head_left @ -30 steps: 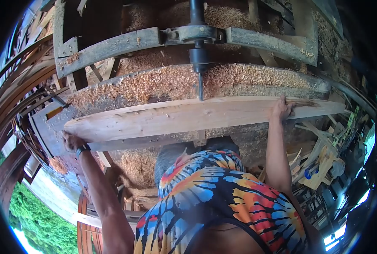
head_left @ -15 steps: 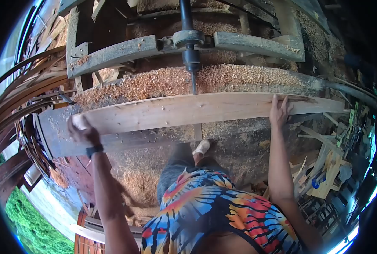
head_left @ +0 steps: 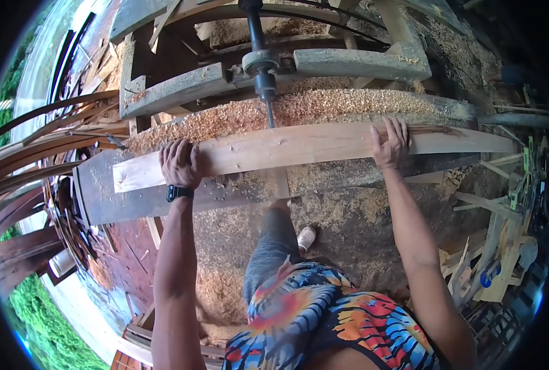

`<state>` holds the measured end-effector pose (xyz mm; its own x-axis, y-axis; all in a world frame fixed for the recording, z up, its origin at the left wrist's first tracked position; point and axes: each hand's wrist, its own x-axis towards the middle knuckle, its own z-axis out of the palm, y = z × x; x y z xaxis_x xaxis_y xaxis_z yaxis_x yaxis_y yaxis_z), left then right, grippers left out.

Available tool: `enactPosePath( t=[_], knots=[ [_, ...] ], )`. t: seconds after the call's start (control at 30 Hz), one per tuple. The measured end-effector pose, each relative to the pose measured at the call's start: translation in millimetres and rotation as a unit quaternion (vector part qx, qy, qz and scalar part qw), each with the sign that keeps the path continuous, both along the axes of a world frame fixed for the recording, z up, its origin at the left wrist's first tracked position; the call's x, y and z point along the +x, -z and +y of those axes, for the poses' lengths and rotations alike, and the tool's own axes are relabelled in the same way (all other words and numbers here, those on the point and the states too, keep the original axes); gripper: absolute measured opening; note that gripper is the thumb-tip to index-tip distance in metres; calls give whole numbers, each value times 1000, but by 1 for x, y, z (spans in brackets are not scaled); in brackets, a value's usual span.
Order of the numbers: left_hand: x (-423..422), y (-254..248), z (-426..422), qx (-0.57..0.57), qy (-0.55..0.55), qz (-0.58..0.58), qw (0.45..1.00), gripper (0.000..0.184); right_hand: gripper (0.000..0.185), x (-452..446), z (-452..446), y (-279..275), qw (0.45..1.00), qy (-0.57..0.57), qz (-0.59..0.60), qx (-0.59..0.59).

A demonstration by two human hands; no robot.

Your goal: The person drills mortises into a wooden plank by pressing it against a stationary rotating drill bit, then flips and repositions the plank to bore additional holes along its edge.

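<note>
A long pale wooden board [head_left: 286,148] lies across the bench, with a few small dark spots and a dark streak near its right end. My left hand [head_left: 180,163], wearing a black watch, grips the board a little in from its left end, fingers over the far edge. Farther right, my right hand [head_left: 391,145] holds the board too, its fingers bent across the top face. Between the hands, a drill bit [head_left: 270,114] in a dark spindle [head_left: 264,80] points at the board's far edge; whether the tip touches wood I cannot tell.
Wood shavings [head_left: 348,102] are heaped behind the board. A timber frame [head_left: 360,65] carries the spindle. The dark bench top [head_left: 139,206] shows on the near side. Curved strips [head_left: 52,135] are stacked at left, and offcuts [head_left: 502,265] lie at right.
My left hand has shifted inward from the board's left end and now grips over its far edge. My right hand has moved slightly left along the board. The view has shifted.
</note>
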<state>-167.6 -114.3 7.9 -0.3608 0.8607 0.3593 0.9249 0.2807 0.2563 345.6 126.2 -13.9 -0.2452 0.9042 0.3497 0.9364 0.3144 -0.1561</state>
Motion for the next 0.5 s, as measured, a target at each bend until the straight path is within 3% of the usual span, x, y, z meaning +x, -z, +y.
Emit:
enactPosePath(
  t=[0.5],
  knots=[
    [-1,-7,9,-36,-18,0,999,34,60,-7,9,0,1000,8,2,-1]
  ],
)
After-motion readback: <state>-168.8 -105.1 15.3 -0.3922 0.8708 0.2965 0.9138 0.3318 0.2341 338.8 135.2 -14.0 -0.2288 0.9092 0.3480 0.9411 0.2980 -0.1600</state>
